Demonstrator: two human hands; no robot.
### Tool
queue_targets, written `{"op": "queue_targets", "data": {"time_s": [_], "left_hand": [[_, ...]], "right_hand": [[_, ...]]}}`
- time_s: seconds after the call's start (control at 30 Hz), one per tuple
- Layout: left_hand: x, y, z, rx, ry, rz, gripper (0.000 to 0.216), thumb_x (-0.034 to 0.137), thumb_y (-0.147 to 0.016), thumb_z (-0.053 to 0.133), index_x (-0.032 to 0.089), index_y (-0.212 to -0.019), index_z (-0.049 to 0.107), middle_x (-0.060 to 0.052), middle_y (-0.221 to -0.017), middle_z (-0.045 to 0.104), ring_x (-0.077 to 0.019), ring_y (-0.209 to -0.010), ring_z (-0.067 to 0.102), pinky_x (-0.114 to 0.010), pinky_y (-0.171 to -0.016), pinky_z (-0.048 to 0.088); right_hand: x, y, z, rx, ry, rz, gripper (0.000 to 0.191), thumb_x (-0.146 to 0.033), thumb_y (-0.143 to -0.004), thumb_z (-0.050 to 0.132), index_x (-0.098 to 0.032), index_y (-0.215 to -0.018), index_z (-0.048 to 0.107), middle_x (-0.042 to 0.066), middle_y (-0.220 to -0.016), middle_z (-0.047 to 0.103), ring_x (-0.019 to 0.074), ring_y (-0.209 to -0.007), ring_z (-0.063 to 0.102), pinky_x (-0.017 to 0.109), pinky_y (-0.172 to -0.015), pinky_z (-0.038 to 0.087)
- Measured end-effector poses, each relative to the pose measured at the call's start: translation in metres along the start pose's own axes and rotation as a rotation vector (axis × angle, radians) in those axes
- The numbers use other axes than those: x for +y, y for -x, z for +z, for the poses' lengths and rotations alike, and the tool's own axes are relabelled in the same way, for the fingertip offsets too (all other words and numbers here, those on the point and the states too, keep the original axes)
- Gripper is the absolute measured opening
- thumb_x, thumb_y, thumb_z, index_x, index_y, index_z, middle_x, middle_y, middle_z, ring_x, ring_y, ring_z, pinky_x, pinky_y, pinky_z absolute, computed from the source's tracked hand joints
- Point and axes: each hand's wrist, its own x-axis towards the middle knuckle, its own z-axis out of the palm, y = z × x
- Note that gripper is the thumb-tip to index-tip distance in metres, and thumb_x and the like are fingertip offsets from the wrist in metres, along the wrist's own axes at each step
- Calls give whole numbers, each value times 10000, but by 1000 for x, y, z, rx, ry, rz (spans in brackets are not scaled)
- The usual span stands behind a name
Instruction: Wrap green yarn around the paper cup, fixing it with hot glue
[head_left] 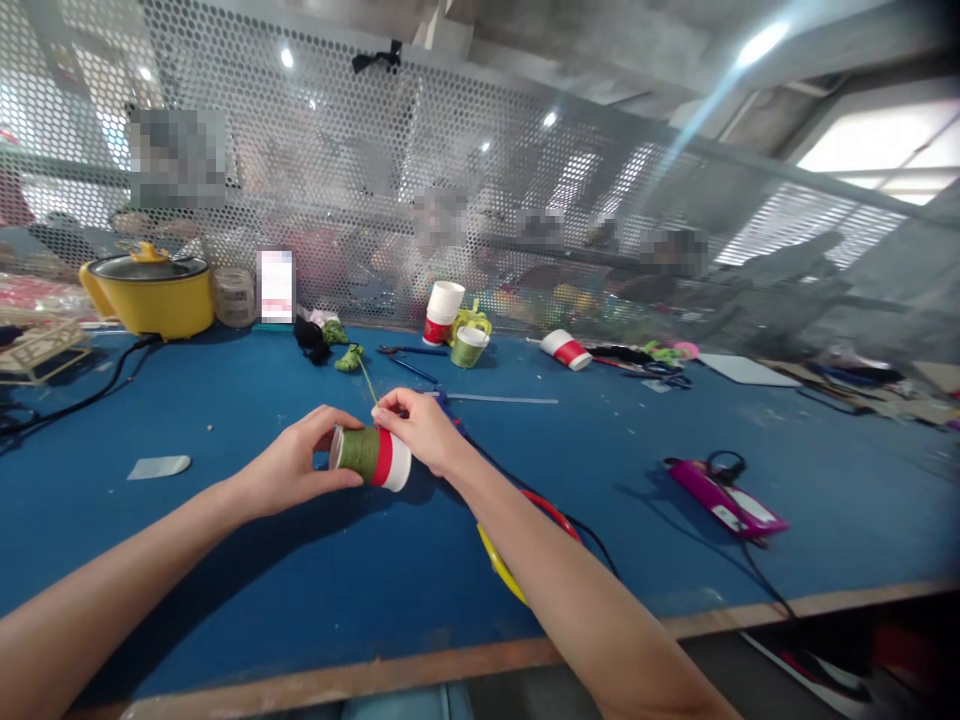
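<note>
Both hands hold a cup (373, 456) sideways just over the middle of the table (225, 580): the left hand (289, 465) grips one end, the right hand (424, 430) pinches yarn (358, 452) against it. If that pinch loosens, the windings could slacken and slide off.

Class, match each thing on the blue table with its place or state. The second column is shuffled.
1. yellow pot
2. yarn-wrapped cup
3. pink device
4. lone red-and-white cup

A. lying on its side, far across the table
B. held between left hand and right hand
C. standing at far left
D. lying flat at the right

Pairs: 1-C, 2-B, 3-D, 4-A
</note>
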Motion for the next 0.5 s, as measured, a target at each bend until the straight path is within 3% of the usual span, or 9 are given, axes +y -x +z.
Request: {"op": "queue_targets", "data": {"time_s": [0.5], "left_hand": [[0,1,-2,-41,-101,48,409,272,-722,637,204,-1081,452,-65,-1044,525,-206,-937,548,-371,-835,466]], "right_hand": [[-2,1,-1,-34,9,-17,88,-231,-718,562,-147,-694,560,-13,-669,563,104,-623,492,244,-621,381]]}}
